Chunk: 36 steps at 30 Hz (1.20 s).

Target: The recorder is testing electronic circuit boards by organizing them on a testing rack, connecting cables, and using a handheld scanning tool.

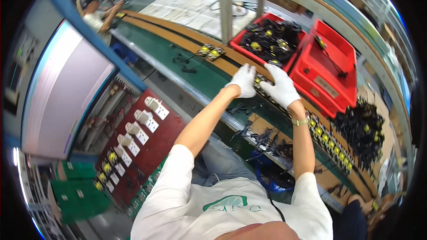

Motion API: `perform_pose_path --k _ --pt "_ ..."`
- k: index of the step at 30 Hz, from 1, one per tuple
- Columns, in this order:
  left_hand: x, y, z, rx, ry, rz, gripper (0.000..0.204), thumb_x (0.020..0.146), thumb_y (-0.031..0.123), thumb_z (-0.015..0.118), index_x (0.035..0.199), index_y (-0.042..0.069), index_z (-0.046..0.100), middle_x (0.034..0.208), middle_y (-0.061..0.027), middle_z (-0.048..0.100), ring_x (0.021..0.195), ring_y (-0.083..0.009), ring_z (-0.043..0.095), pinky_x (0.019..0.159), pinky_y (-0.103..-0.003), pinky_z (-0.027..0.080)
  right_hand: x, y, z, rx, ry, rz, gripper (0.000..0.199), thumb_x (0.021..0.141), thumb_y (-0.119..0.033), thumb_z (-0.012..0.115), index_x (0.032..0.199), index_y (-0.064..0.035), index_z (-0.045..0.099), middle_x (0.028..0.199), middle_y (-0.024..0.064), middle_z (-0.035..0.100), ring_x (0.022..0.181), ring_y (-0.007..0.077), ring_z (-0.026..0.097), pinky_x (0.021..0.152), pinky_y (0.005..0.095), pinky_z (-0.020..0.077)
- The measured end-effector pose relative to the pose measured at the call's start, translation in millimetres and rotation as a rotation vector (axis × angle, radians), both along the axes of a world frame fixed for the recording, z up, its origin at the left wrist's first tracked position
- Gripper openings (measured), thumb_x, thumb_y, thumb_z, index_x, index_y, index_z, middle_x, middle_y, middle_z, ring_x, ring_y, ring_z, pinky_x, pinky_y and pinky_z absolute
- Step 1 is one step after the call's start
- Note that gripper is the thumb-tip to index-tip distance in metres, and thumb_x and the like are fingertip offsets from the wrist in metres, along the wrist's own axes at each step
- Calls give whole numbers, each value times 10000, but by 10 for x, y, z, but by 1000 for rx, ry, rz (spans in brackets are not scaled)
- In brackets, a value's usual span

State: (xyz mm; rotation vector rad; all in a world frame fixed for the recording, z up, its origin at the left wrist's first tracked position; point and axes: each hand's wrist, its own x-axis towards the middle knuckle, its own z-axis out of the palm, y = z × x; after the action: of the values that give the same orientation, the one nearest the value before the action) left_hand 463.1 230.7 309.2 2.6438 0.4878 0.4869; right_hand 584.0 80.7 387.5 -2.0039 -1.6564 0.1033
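Both of my hands wear white gloves and reach over the work line in front of me. My left hand (pixel 242 81) rests at the near side of the line with its fingers stretched out. Opposite it, my right hand (pixel 281 86) has its thumb and fingers spread beside a small circuit board with yellow parts (pixel 259 80). That board lies between the hands; whether either one touches it I cannot tell. A row of similar boards (pixel 330 143) runs along the belt past my right wrist. Further left on the belt sit a few boards with yellow transformers (pixel 211 52).
Beyond my hands, a red bin (pixel 235 41) holds black-cabled boards; a second red bin (pixel 327 86) has one piece inside. Tangled black cables (pixel 362 129) pile at right. A maroon panel with white sockets (pixel 175 129) stands left, near a screen (pixel 66 89). Another person (pixel 95 20) sits far left.
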Motion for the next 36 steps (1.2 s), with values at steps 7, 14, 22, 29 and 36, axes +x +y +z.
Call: perform_pose_path --k 7,14,22,29,36 --pt "-428 266 107 -172 -252 345 306 797 85 613 1077 -2 701 1055 -262 704 942 -502 668 821 -525 571 -449 1309 51 46 226 -100 662 941 -449 679 1420 4 616 1382 228 674 1235 391 663 1038 442 534" --pt "-919 1534 280 17 -348 735 273 868 173 574 1042 38 735 1094 -239 751 933 -497 697 795 -537 575 -1070 2517 -409 -137 -122 -406 620 945 -495 651 1488 -212 553 1302 205 641 1131 414 643 818 572 552" --pt "-553 2073 102 -519 -128 678 526 978 452 517 1242 47 726 1243 -222 742 1107 -457 699 987 -470 563 -1132 2890 -796 -74 -270 -380 561 885 -416 707 1420 -274 617 1258 161 638 1047 380 641 738 541 559" --pt "-843 1828 521 -749 -469 609 470 996 327 613 1314 -15 669 1242 -166 731 1065 -313 691 941 -380 559 -1036 2645 -505 164 -71 -175 583 796 -340 808 1356 -236 683 1219 146 647 1044 400 632 783 504 571" --pt "-1377 767 1137 -751 -829 340 506 987 283 708 1380 -22 617 1205 -138 738 1015 -226 702 899 -340 566 -1106 2138 528 827 -56 263 706 666 -143 845 1355 -140 691 1297 150 621 1158 356 611 1049 418 495"
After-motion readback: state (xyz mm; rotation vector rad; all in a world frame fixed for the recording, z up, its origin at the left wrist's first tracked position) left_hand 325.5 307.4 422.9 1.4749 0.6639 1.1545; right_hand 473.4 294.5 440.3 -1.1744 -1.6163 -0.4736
